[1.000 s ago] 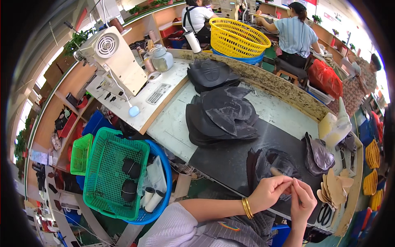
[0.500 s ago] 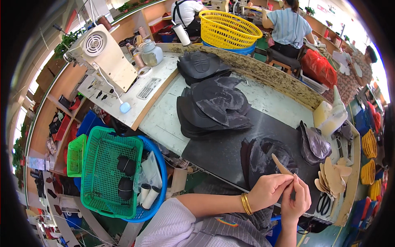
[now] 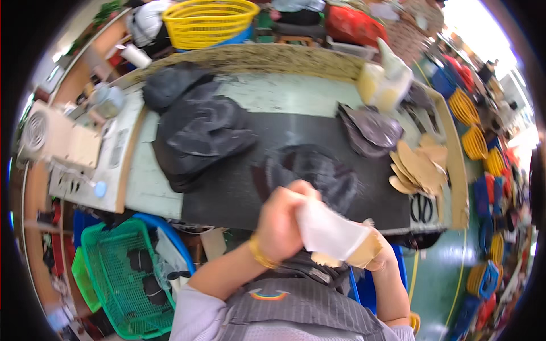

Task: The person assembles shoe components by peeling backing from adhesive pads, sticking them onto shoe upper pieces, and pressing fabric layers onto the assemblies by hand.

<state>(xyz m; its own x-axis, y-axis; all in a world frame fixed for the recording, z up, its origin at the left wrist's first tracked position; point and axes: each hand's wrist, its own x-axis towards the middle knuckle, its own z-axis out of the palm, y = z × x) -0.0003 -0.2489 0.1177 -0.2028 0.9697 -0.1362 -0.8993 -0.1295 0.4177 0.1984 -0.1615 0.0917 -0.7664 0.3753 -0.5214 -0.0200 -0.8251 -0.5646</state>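
My left hand (image 3: 280,224), with a gold bangle at the wrist, is closed on one end of a white backing sheet (image 3: 325,226). The sheet spans to a tan piece with a saw-toothed edge (image 3: 365,251), which my right hand (image 3: 384,254) pinches at its right end. Whether the two layers are still joined along the lower edge, I cannot tell; motion blurs them. Both hands are above the table's near edge, in front of a small stack of dark cut pieces (image 3: 313,167) on the black mat (image 3: 227,210).
A larger stack of black pieces (image 3: 207,128) lies left. At the right are a dark shiny pile (image 3: 372,129), tan cut-outs (image 3: 418,165), black-handled scissors (image 3: 421,208) and a white squeeze bottle (image 3: 392,79). A sewing machine (image 3: 62,136) and green basket (image 3: 122,278) stand left.
My head view has turned right. The hands have moved apart, and the toothed tan piece, held edge-on between my fingertips before, now shows with a white sheet stretched off it.
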